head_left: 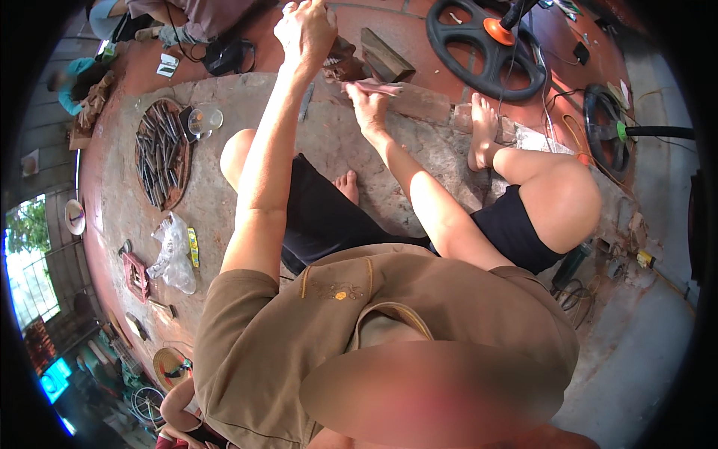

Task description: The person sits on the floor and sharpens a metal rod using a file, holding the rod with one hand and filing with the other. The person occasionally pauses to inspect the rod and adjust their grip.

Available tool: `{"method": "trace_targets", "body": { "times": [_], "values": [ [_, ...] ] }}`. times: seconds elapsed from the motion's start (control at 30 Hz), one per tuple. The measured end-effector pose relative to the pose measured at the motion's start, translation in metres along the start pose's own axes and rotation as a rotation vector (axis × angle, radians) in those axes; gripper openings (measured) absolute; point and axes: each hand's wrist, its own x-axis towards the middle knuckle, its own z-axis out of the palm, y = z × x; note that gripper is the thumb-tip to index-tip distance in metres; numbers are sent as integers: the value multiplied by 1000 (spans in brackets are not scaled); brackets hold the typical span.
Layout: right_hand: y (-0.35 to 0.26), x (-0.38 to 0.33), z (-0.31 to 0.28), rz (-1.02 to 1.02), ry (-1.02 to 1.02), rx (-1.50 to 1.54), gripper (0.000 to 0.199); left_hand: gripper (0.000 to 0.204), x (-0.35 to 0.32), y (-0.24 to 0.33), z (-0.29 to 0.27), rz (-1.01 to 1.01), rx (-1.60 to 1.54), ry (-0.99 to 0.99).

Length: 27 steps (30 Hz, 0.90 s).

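My left hand is raised at the top of the view, beyond a brown carved wooden piece. Its fingers are bent closed, and whatever may be in them is hidden. Lower and to the right, my right hand pinches a pinkish flat strip, whose material I cannot make out. The strip lies at the near side of the carved piece, close to a squared wooden block.
A round tray of several metal chisels sits left, beside a clear cup. Nearer lie a plastic bag and a red crate-like object. Black wheel-shaped stand bases stand right. Other people sit around.
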Motion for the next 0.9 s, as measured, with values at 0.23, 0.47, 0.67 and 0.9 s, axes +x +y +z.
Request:
{"method": "trace_targets", "body": {
  "times": [0.23, 0.47, 0.67, 0.9],
  "values": [
    [-6, 40, -7, -8, 94, 139, 12, 16, 1, 0, 10, 49, -21, 86],
    [12, -14, 3, -80, -159, -134, 13, 12, -3, 8, 0, 47, -15, 132],
    [26, 4, -4, 33, 92, 1, 13, 13, -2, 2, -7, 85, -2, 166],
    [-14, 52, -7, 105, 110, 11, 16, 12, -2, 6, -5, 117, 1, 190]
  ]
}}
